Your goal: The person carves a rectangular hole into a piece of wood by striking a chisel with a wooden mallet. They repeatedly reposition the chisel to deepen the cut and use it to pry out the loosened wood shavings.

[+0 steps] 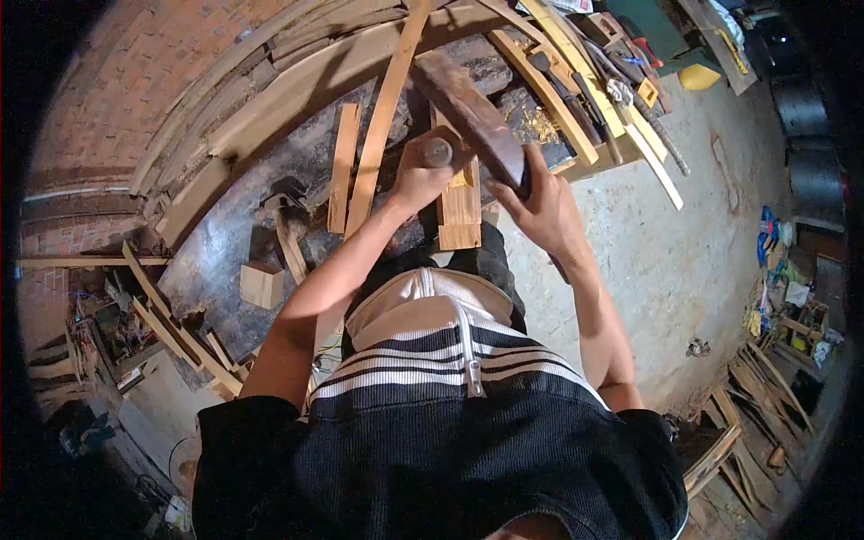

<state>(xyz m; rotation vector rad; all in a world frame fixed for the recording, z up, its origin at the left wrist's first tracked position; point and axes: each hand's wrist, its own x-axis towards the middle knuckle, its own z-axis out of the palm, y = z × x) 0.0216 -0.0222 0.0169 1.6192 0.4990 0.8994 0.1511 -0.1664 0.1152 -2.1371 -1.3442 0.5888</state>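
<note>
My left hand (419,180) is closed around a chisel-like tool, whose round handle end (438,152) points up at me. The tool's lower end is hidden behind the fist. My right hand (547,211) grips the near end of a long, thick dark wooden block (472,112), which slants away to the upper left, close beside the handle. Beneath my hands lies a light wooden workpiece (460,209), its near end toward my lap. Two wooden strips, a short one (343,166) and a long one (389,112), lie left of my left hand.
Several tools with dark handles (551,76) and wooden strips lie at the upper right of the bench, near wood shavings (540,121). A wooden cube (261,284) sits at the left. Long curved boards (297,90) line the brick wall. Scrap wood (760,396) is piled at right.
</note>
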